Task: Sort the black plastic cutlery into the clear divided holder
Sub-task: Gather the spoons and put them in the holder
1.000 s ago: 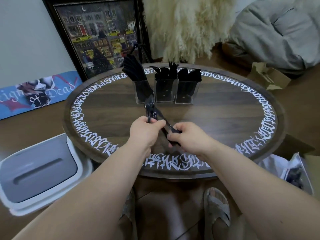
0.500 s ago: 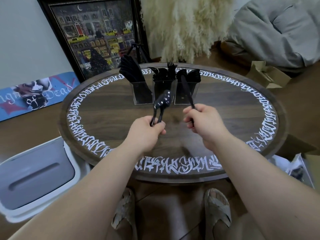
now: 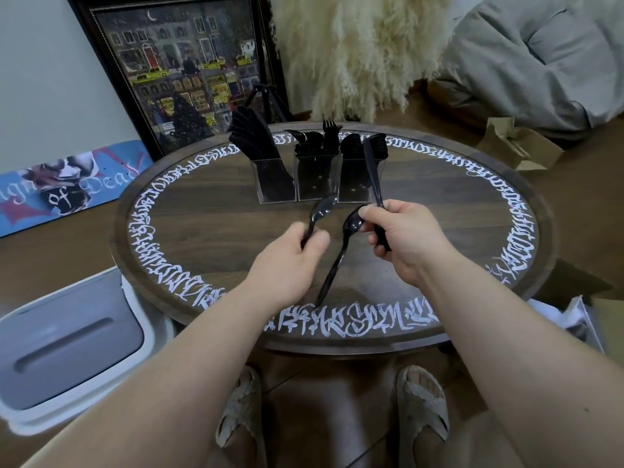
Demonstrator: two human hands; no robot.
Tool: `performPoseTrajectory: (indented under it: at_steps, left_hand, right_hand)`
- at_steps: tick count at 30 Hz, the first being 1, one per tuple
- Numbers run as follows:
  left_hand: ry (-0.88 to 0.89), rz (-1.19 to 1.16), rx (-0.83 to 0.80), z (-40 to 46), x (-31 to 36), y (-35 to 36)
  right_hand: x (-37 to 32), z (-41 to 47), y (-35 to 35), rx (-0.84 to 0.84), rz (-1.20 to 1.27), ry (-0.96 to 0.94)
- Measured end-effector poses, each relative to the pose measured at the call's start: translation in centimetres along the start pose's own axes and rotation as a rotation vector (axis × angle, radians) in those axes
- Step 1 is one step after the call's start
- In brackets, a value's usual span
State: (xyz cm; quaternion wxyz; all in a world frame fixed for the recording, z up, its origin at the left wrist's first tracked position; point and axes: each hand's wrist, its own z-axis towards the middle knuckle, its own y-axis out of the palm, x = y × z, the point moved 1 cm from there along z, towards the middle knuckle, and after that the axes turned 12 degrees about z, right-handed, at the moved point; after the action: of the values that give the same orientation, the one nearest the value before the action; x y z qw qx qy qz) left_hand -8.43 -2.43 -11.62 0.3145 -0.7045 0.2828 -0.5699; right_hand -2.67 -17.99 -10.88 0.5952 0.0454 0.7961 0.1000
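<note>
The clear divided holder (image 3: 315, 184) stands at the table's far side. Knives (image 3: 255, 136) fill its left cell, forks (image 3: 319, 141) the middle one, spoons (image 3: 351, 146) the right one. My left hand (image 3: 287, 261) grips the handle of a black spoon (image 3: 322, 209), bowl up. My right hand (image 3: 405, 241) holds a slim black utensil (image 3: 371, 170) upright in front of the right cell; what kind it is I cannot tell. The fingertips of that hand also pinch the bowl of a second spoon (image 3: 337, 258), whose handle hangs down toward the table.
The round dark wooden table (image 3: 209, 238) has white lettering round its rim. A white bin with a grey lid (image 3: 67, 346) stands at the lower left. A framed painting (image 3: 189, 69) leans behind; an open cardboard box (image 3: 516, 146) and a plastic bag (image 3: 580, 319) lie right.
My left hand held two spoons half a second ago and now holds one. The other spoon has gone to my right fingertips. My right hand still holds the upright utensil.
</note>
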Motion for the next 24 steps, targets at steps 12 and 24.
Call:
performPoseTrajectory:
  at_steps: [12, 24]
  left_hand:
    - [0.134, 0.299, 0.029, 0.3, -0.4, 0.2]
    - [-0.011, 0.302, 0.184, 1.4, -1.4, -1.5]
  right_hand:
    - [0.1, -0.3, 0.5, -0.096, 0.208, 0.137]
    - [-0.9, 0.0, -0.8, 0.048, 0.137, 0.178]
